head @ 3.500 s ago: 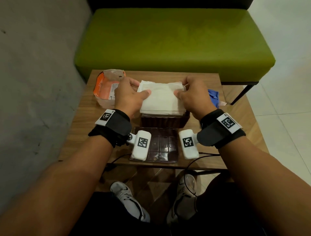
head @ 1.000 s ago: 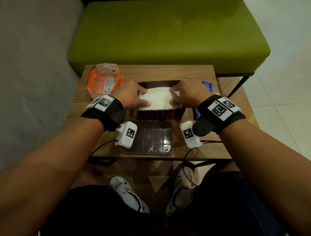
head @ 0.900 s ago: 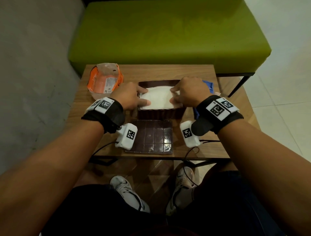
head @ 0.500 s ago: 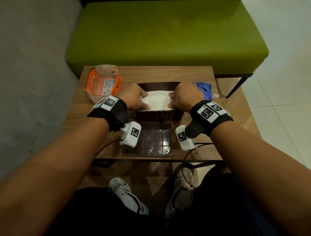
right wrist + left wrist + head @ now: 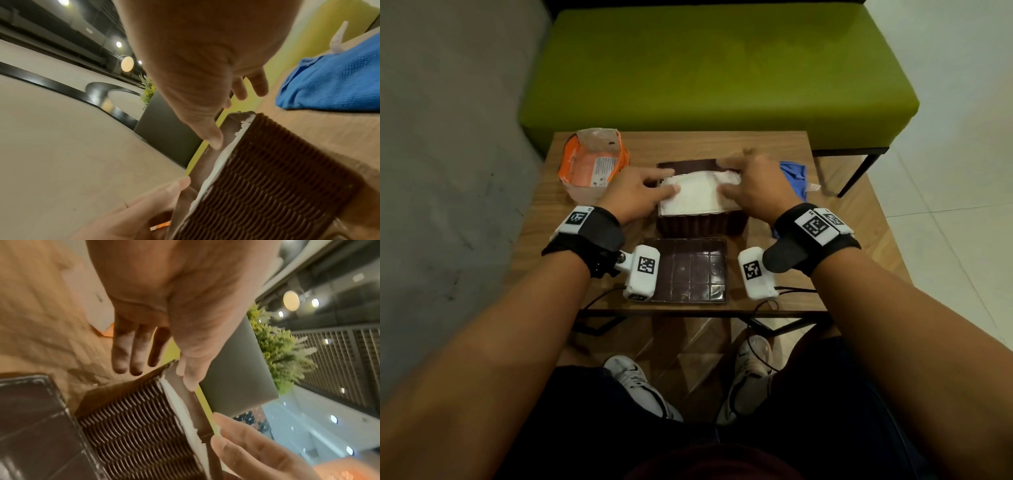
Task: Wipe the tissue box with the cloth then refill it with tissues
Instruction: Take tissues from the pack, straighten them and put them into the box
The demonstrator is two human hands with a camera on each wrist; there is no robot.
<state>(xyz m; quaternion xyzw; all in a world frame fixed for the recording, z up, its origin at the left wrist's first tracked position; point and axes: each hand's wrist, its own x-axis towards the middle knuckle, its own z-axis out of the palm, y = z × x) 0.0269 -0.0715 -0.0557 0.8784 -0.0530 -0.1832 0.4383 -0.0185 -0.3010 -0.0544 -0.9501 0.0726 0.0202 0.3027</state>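
Observation:
A brown woven tissue box (image 5: pixel 698 224) stands mid-table with a white tissue stack (image 5: pixel 697 193) lying in its open top. My left hand (image 5: pixel 640 195) is at the stack's left end, fingers straight, thumb resting on the tissues. At the right end my right hand (image 5: pixel 753 185) has spread, blurred fingers and its thumb over the tissues. The left wrist view shows the left hand (image 5: pixel 141 345) with fingers extended beside the box wall (image 5: pixel 139 426). The right wrist view shows the right hand (image 5: pixel 205 81) above the box (image 5: pixel 267 178). The blue cloth (image 5: pixel 794 174) lies right of the box.
The box's dark glossy lid (image 5: pixel 688 274) lies flat near the table's front edge. An opened orange tissue pack (image 5: pixel 592 164) sits at the back left. A green bench (image 5: pixel 715 68) stands behind the wooden table (image 5: pixel 722 144); a grey wall is on the left.
The tissue stack went from held above the box down into it. Both hands have eased off its ends, and the right hand's fingers have spread and lifted.

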